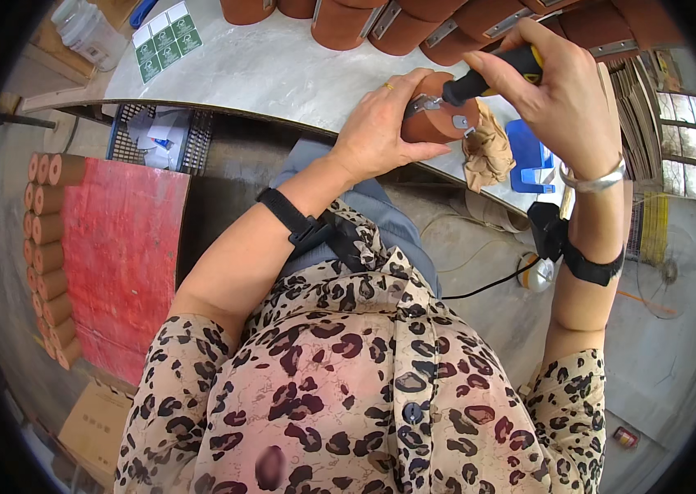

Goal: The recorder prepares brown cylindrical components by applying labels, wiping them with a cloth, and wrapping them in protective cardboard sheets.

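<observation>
1. Head view, looking down: we see both bare hands raised over the near edge of a pale desk point(265, 70) at about 12 o'clock.
2. Our left hand point(381, 123) has its grip closed around a brown cylindrical roller point(434, 123), palm on its left side and thumb lying under it. A ring sits on one finger.
3. The roller is held just above the desk edge, at 1 o'clock from the picture centre, with its flat end face turned toward us. A small metal bracket point(423, 104) is fixed on that face.
4. Our right hand point(566, 103) has its grip wrapped tightly around a screwdriver point(496, 72) with a black and yellow handle. The tool slants down toward 8 o'clock, and its tip meets the bracket.
5. A crumpled tan cloth point(488, 152) lies just beside the roller at its 4 o'clock, and a blue plastic item point(529, 152) lies beside the cloth at its 3 o'clock.
6. A row of similar brown rollers with metal brackets point(414, 25) stands along the far side of the desk at 12 o'clock.
7. Green and white labels point(167, 39) lie on the desk at 10 o'clock.
8. Below the desk at 9 o'clock, a stack of brown rolls point(50, 255) lies against a red board point(121, 255).
9. Each wrist carries a black strap, and the right wrist also carries a silver bracelet point(595, 179).
</observation>
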A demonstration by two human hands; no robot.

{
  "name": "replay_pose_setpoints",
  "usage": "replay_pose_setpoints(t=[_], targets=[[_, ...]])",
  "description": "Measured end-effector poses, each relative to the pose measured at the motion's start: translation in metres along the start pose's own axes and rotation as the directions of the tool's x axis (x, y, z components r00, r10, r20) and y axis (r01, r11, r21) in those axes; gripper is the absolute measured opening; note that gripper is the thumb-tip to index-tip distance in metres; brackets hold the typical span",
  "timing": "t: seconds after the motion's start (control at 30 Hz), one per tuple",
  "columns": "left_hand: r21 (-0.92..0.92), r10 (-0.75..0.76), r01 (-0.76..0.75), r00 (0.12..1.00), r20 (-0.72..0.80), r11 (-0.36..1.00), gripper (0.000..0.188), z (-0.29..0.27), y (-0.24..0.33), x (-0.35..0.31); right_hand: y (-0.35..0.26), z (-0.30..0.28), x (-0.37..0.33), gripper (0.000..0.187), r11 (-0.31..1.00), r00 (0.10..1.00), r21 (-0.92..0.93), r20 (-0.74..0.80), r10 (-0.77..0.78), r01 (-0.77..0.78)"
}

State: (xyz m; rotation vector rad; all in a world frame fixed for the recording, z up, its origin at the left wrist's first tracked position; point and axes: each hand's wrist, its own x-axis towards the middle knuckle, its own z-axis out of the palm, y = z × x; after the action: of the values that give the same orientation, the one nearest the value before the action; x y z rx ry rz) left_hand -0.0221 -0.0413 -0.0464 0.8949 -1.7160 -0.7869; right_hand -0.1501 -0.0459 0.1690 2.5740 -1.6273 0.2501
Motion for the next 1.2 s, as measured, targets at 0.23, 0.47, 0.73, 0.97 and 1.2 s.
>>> replay_pose_setpoints(t=[0.23,0.47,0.73,0.97,1.2], targets=[[-0.034,0.013,-0.013,1.000,0.019,0.999,0.092,-0.004,0.012,0.003,0.027,0.014,0.001,0.033,0.851,0.884,-0.362,-0.129,-0.450,0.380],[0.117,0.110,-0.098,0.989,-0.101,0.988,0.093,-0.003,0.014,-0.005,0.030,0.028,-0.050,0.039,0.960,0.895,0.250,-0.389,0.216,-0.123],[0.484,0.320,-0.226,0.940,-0.121,0.846,0.079,-0.011,0.027,-0.016,0.195,0.051,-0.213,0.028,0.663,0.365,0.572,-0.557,0.746,-0.482],[0.453,0.382,-0.307,0.921,-0.081,0.837,0.082,-0.007,0.024,-0.014,0.287,0.141,-0.303,0.042,0.464,0.278,0.453,-0.418,0.865,-0.761],[0.087,-0.108,0.104,0.994,0.037,0.991,0.104,-0.010,0.021,0.002,0.278,0.157,-0.287,0.043,0.505,0.393,0.222,-0.404,0.826,-0.834]])
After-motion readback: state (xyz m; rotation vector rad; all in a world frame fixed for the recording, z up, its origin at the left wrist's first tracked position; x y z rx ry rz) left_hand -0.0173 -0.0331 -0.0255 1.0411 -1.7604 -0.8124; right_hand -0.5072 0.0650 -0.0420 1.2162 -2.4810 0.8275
